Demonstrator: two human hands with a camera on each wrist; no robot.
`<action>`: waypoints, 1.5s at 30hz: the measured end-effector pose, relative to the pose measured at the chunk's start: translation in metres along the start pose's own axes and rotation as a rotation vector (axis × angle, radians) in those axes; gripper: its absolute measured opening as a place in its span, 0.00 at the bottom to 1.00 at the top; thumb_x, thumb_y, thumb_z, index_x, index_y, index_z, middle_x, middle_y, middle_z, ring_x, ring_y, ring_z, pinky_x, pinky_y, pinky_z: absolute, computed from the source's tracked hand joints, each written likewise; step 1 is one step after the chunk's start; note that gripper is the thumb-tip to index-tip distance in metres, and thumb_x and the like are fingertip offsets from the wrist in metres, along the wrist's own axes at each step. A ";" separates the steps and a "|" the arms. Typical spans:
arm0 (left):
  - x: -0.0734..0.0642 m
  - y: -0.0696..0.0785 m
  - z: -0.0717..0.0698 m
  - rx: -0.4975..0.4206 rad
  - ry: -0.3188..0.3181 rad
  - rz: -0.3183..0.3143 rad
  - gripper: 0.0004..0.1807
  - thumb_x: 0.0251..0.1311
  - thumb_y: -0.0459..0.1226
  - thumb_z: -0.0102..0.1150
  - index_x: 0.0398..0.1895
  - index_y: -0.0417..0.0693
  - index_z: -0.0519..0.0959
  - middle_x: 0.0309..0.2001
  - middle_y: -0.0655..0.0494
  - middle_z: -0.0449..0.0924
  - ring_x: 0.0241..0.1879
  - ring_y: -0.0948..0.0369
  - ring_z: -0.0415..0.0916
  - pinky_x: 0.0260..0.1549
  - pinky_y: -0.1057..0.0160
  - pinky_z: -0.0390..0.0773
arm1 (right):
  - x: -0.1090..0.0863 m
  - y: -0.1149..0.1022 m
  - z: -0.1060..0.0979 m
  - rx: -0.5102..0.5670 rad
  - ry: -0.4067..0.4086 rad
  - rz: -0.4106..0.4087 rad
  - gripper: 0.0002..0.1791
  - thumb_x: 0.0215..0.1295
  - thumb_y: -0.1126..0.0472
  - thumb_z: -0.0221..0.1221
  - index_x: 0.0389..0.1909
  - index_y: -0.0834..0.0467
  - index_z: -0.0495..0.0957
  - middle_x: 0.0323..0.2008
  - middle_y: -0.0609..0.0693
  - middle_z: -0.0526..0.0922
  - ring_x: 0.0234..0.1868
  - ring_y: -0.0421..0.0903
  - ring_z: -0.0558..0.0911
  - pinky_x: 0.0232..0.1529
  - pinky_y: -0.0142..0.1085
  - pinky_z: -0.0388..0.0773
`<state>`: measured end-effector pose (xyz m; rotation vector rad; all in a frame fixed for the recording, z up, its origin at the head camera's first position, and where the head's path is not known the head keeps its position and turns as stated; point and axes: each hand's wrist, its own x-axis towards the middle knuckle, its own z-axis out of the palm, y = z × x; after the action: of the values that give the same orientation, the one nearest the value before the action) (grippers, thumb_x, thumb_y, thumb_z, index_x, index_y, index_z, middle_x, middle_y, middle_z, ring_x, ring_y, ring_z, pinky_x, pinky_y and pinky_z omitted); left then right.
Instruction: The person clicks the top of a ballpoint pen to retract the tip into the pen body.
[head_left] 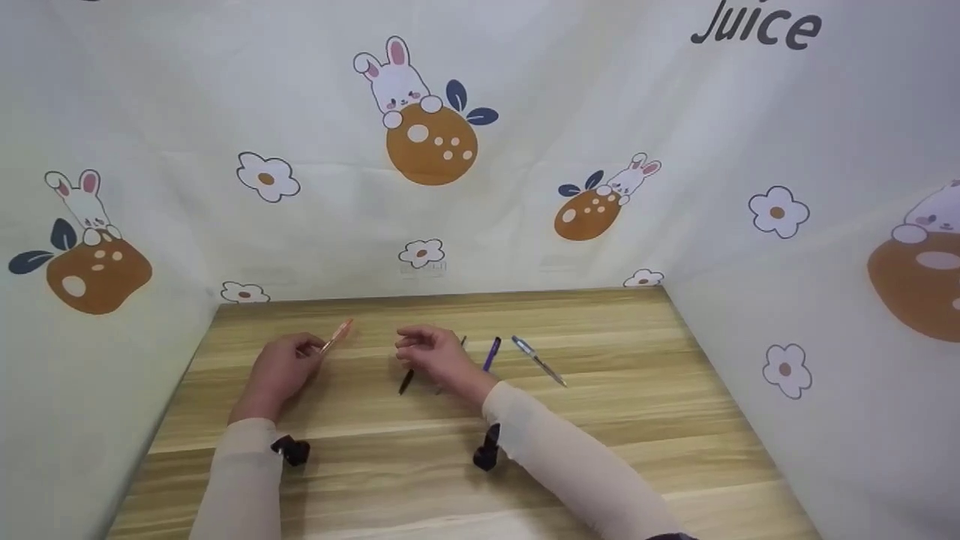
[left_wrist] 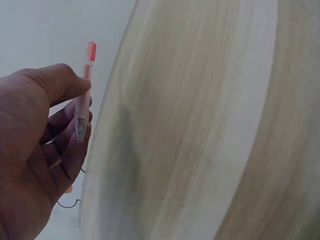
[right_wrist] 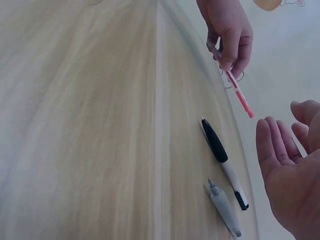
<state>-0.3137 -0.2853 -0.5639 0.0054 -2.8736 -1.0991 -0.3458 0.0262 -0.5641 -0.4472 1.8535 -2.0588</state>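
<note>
Red pen [left_wrist: 82, 106] was pinched in the left hand [head_left: 283, 367]; the right hand [head_left: 439, 355], loosely curved, held nothing. A slack pinch risked dropping it; a low sweep, knocking the black pen [right_wrist: 215, 143].

Has pale, creased walls [head_left: 540, 52] on three sides, printed with rabbits [head_left: 394, 86], orange fruits [head_left: 420, 161] and white flowers [head_left: 778, 212]. Shows below them a wood-grained tabletop [head_left: 382, 465]. Looks softly lit.

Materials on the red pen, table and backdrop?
Red pen: likely clear, glossy plastic; its insides show through near the tip. Table: wood or wood-look laminate, can't tell which; streaky grain, smooth-looking with a slight sheen. Backdrop: probably thin fabric or plastic sheet, mostly matte; soft creases and a printed pattern.
</note>
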 end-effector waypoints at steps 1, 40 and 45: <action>0.001 -0.001 -0.001 0.006 0.000 0.003 0.14 0.78 0.39 0.65 0.57 0.41 0.88 0.44 0.48 0.87 0.44 0.52 0.82 0.45 0.51 0.80 | -0.002 0.000 -0.001 -0.010 -0.004 0.002 0.21 0.74 0.72 0.68 0.65 0.63 0.84 0.57 0.64 0.86 0.53 0.51 0.90 0.62 0.51 0.85; 0.017 -0.054 -0.044 0.168 -0.030 -0.055 0.18 0.78 0.37 0.57 0.63 0.37 0.84 0.48 0.42 0.85 0.39 0.50 0.79 0.37 0.53 0.77 | -0.074 -0.015 -0.049 -0.091 -0.069 -0.006 0.20 0.73 0.70 0.69 0.63 0.60 0.85 0.59 0.65 0.86 0.61 0.70 0.85 0.60 0.50 0.86; 0.018 -0.060 -0.044 0.171 -0.014 -0.036 0.17 0.78 0.36 0.56 0.61 0.37 0.85 0.47 0.42 0.86 0.39 0.51 0.79 0.37 0.53 0.76 | -0.077 -0.014 -0.052 -0.102 -0.078 -0.001 0.19 0.74 0.70 0.68 0.64 0.62 0.85 0.60 0.64 0.87 0.60 0.63 0.87 0.59 0.46 0.87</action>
<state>-0.3301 -0.3599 -0.5698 0.0587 -2.9816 -0.8586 -0.3009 0.1086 -0.5559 -0.5472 1.9185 -1.9250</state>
